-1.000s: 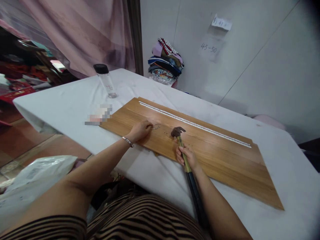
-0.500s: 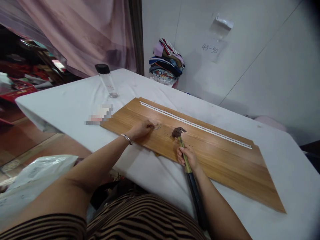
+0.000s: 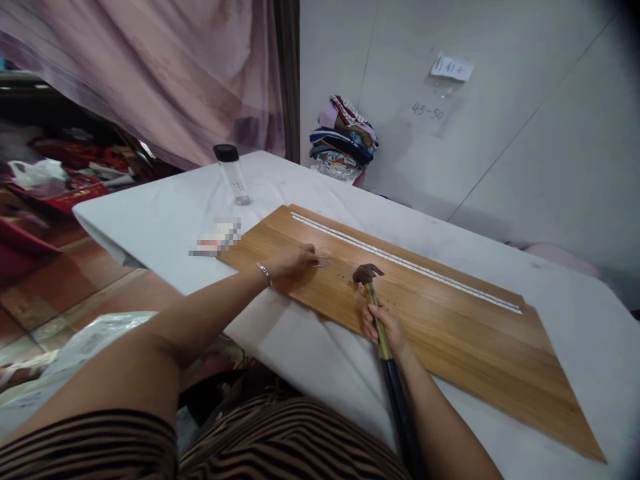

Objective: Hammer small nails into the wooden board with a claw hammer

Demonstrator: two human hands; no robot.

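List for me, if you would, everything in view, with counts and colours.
Claw hammer: one, brown head, yellow-green and black handle, in right hand
Thin metal pieces: several, silvery, at left fingertips
Tiny bits: several, dark, on board
Flat wooden board: one, brown, on table
Long marked strips: two, white, along board's far edge
Cloth-covered table: one, white, centre
Clear lidded bottle: one, black lid, table's far left
Pixelated flat item: one, pale and red, beside board
Folded fabric pile: one, multicoloured, by wall
Draped curtain: one, pink, upper left
Plastic bags: two, whitish, lower left and far left
Hands: two, left and right, over board
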